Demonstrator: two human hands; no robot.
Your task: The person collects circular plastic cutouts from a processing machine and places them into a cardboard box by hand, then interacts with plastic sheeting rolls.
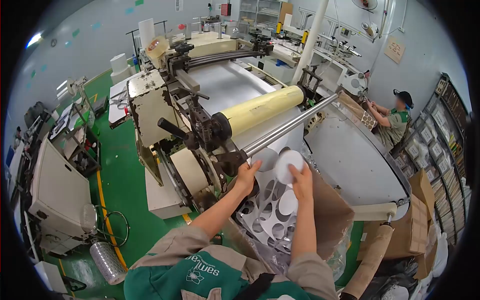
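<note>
My left hand (246, 178) is closed on a grey-white disc (265, 160), its thumb on the near face. Beside it my right hand (301, 181) grips a white round disc (288, 167) between thumb and fingers. Both discs are above an open cardboard box (327, 200), just in front of the machine's steel bar. Inside the box lies white sheet waste (270, 212) with round holes, along with some loose discs. A yellow roller (265, 112) runs across the machine behind the bar.
The machine's black handle (172, 128) juts out at the left. A white curved panel (355, 150) stands right of the box. Cardboard boxes (412, 230) and a brown paper roll (370, 260) are at the lower right. A co-worker (397, 120) is farther back on the right.
</note>
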